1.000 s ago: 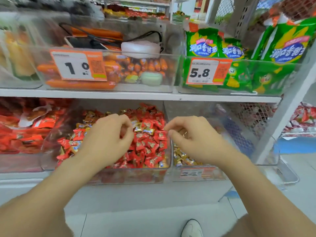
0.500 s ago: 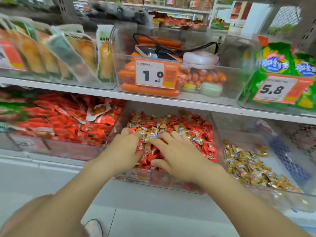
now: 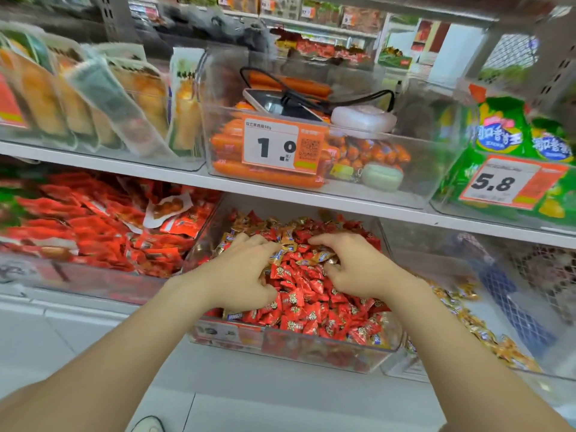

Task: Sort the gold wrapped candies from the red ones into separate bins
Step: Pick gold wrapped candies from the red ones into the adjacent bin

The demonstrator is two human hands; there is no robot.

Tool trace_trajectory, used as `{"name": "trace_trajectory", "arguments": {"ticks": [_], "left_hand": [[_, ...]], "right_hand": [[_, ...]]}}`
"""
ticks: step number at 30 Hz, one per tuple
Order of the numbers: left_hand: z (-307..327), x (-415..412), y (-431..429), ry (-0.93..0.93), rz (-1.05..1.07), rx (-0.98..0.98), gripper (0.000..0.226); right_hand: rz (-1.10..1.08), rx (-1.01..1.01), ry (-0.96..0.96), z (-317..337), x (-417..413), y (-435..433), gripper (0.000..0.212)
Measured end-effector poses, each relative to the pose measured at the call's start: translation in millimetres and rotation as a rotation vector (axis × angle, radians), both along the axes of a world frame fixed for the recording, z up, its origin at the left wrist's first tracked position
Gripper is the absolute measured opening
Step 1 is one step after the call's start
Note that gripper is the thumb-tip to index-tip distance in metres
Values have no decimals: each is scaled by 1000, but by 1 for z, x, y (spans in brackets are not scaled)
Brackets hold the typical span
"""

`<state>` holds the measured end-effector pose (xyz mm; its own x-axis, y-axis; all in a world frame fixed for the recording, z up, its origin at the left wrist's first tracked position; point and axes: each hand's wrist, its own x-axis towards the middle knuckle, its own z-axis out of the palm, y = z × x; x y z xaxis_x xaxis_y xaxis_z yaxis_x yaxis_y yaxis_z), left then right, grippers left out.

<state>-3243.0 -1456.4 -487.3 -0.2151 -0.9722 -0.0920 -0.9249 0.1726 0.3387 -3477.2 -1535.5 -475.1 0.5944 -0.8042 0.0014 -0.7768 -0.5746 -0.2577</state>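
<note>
both hands are now working down in the mixed bin (image 3: 290, 350) at the centre of the frame. a second ago they were hovering above it with fingers pinched, the right one over toward the gold bin (image 3: 461, 377) at the lower right. since half a second ago they are drawing apart. the left hand (image 3: 241, 274) is sitting centre-left on the heap and the right hand (image 3: 358, 268) centre-right, leaving a patch of red candies (image 3: 304, 299) showing between them. the fingers of both hands are curling downward, clawing into the wrappers. the left fingertips are touching the unsorted gold candies (image 3: 282, 255) near the top of the pile, and the right fingertips are bending over a few more. whether either hand is actually pinching one cannot be told, since the fingertips are partly buried. the sorted gold candies (image 3: 486, 335) are lying in the gold bin, just beside the mixed one. judging by this, a fresh picking round is starting. gold pieces are still lying scattered across the far part of the heap and at its front edge, so the sorting is looking well short of done.
</note>
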Motion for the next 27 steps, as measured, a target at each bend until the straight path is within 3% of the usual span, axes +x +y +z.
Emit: {"name": "trace_trajectory", "arguments": {"ticks": [3,8,11,15,22,27], "left_hand": [[-2,9,-9,54,-44,-19,75],[-11,15,-15,83,-65,-53,84],[-14,10,-14,56,-74,-104,74],[-9,6,-15,143,-41,-133,42],[-11,11,-18,231,4,-149,25],[-15,11,-15,238,-103,-185,43]], "right_hand": [[23,-50,-23,-4,-3,-5,42],[-11,-37,-20,-9,-6,-7,45],[-41,-50,-46,-8,-3,-5,46],[-100,-69,-225,1,0,0,44],[-281,142,-565,12,2,10,29],[-216,-45,-456,6,0,9,35]]}}
